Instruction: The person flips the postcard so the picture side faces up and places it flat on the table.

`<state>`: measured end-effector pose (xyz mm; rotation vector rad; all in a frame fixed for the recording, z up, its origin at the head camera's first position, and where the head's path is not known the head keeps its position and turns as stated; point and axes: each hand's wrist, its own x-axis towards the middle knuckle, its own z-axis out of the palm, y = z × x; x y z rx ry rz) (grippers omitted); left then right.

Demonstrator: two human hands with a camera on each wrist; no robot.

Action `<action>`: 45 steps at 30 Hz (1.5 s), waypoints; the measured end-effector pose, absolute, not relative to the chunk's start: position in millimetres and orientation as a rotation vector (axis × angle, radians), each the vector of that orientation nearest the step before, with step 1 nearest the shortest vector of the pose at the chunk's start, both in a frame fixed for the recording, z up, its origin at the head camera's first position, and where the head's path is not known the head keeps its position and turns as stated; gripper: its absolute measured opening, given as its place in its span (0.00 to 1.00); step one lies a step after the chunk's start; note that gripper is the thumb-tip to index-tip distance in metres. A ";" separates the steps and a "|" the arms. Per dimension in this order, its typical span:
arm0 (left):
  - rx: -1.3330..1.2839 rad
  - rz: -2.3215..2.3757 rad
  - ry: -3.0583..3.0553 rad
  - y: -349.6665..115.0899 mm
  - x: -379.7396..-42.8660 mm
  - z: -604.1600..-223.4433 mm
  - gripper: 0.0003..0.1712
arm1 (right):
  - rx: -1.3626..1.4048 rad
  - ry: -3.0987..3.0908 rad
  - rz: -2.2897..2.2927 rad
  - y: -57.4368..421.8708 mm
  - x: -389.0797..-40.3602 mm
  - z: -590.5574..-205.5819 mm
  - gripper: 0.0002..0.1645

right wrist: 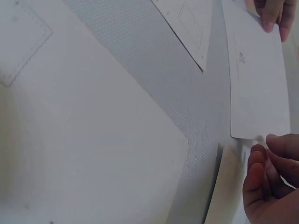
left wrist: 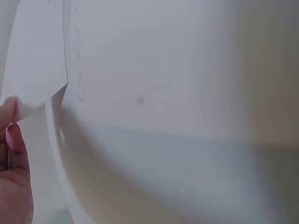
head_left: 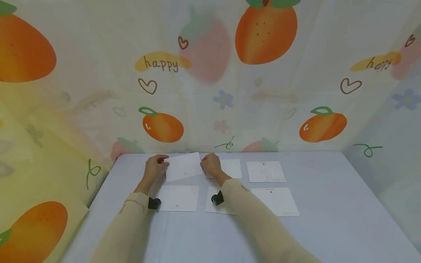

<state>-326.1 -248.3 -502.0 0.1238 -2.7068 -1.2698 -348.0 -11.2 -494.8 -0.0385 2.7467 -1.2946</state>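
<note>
A white postcard (head_left: 183, 166) with a small printed mark is tilted above the table's back left. My left hand (head_left: 154, 170) pinches its left edge between thumb and fingers, as the left wrist view shows too. At the opposite edge is my right hand (head_left: 212, 165), thumb and fingertips together on the card's border in the right wrist view. Beneath the right hand lies another white card (head_left: 232, 168), partly covered. Closer to me lie a white card (head_left: 178, 199) and a second card (head_left: 218, 210), which the right forearm partly hides.
Two more white cards lie on the right, a back one (head_left: 266, 171) and a front one (head_left: 276, 201), partly behind the right sleeve. A pale cloth covers the table (head_left: 329, 219). A curtain (head_left: 263, 84) with fruit prints hangs behind it.
</note>
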 end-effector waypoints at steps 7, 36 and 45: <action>0.139 -1.332 -2.644 -248.3 -324.8 -500.7 0.17 | -0.037 2.650 -1.453 -6.6 -353.0 -499.9 0.08; 0.465 -1.918 -2.353 -254.7 -313.7 -499.2 0.29 | 0.064 2.229 -1.927 6.8 -342.6 -488.3 0.11; 0.497 -1.814 -2.534 -254.4 -313.7 -500.8 0.24 | 0.119 2.195 -1.977 4.3 -341.1 -492.5 0.12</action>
